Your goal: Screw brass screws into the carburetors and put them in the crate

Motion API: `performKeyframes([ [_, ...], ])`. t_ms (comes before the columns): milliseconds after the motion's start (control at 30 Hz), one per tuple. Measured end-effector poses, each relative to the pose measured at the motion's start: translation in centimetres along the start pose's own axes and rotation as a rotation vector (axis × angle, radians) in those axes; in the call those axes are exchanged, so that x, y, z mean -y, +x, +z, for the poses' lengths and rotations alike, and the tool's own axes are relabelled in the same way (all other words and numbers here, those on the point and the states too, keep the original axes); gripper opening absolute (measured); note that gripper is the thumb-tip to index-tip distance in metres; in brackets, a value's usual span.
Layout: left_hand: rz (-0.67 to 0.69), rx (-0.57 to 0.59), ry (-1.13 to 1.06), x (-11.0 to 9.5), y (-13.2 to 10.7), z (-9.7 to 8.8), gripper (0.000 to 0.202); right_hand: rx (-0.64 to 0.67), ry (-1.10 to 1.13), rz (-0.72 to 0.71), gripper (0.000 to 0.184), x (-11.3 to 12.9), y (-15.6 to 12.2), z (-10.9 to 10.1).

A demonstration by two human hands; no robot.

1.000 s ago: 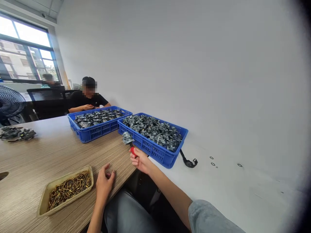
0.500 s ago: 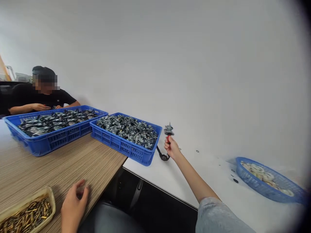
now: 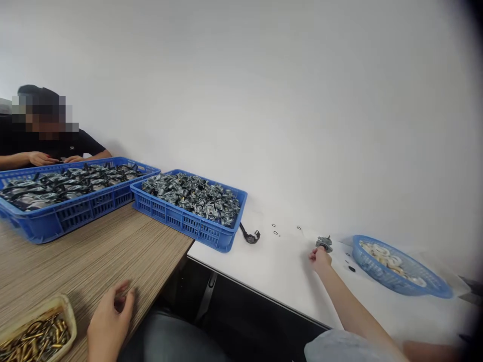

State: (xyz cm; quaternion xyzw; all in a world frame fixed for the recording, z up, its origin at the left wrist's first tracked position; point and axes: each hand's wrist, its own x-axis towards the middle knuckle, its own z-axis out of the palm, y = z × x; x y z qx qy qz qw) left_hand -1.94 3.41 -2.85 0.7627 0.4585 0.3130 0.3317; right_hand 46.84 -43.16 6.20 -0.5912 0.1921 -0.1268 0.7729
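Note:
My right hand (image 3: 320,258) is stretched out over the white table, its fingers closed on a grey metal casting (image 3: 324,244) with a short stem on top. The hand hides the casting's lower part, and whether it touches the table I cannot tell. On the wooden tabletop's edge rests my left hand (image 3: 111,318), fingers loosely curled, thumb apart, holding nothing. Beside it stands a cream tub (image 3: 71,322) of brass-coloured pins (image 3: 41,339). Several small black rings (image 3: 299,228) and a black oval piece (image 3: 351,269) lie around my right hand.
A blue crate (image 3: 211,239) of grey metal castings bridges both tables. Left of it, another blue crate (image 3: 86,216) holds dark metal parts. A black curved part (image 3: 250,236) lies beside the middle crate. At right sits a blue basket (image 3: 400,286) of whitish rings. A co-worker (image 3: 45,141) sits far left.
My right hand has moved right and lower with the casting, from beside the middle crate towards the blue basket. A red piece seen at that hand before no longer shows. My left hand stays put.

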Motion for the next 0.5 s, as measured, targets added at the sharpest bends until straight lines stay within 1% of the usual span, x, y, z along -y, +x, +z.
performKeyframes([
  [100, 0.024, 0.004, 0.03, 0.0, 0.0, 0.0, 0.048, -0.156, 0.049, 0.122, 0.038, -0.2, 1.3, -1.6],
  [167, 0.058, -0.006, 0.053, -0.3, -0.2, -0.1, 0.046, -0.202, 0.079, 0.169, 0.038, -0.5, 1.9, -2.4],
  [233, 0.085, -0.019, 0.092, -0.8, -0.5, -0.2, 0.045, -0.216, 0.103, 0.2, 0.039, -0.8, 2.5, -3.0],
  [300, 0.098, -0.043, 0.086, -1.5, -0.9, -0.4, 0.041, -0.206, 0.123, 0.229, 0.038, -1.0, 3.0, -3.3],
  [400, 0.111, -0.095, -0.006, -2.4, -1.3, -0.5, 0.035, -0.14, 0.165, 0.276, 0.039, -0.8, 3.3, -3.1],
  [433, 0.112, -0.105, -0.024, -2.6, -1.4, -0.5, 0.033, -0.097, 0.186, 0.295, 0.035, -0.6, 3.3, -2.9],
  [500, 0.125, -0.088, -0.029, -2.9, -1.6, -0.5, 0.03, 0.03, 0.253, 0.366, 0.035, 0.0, 3.1, -2.2],
])
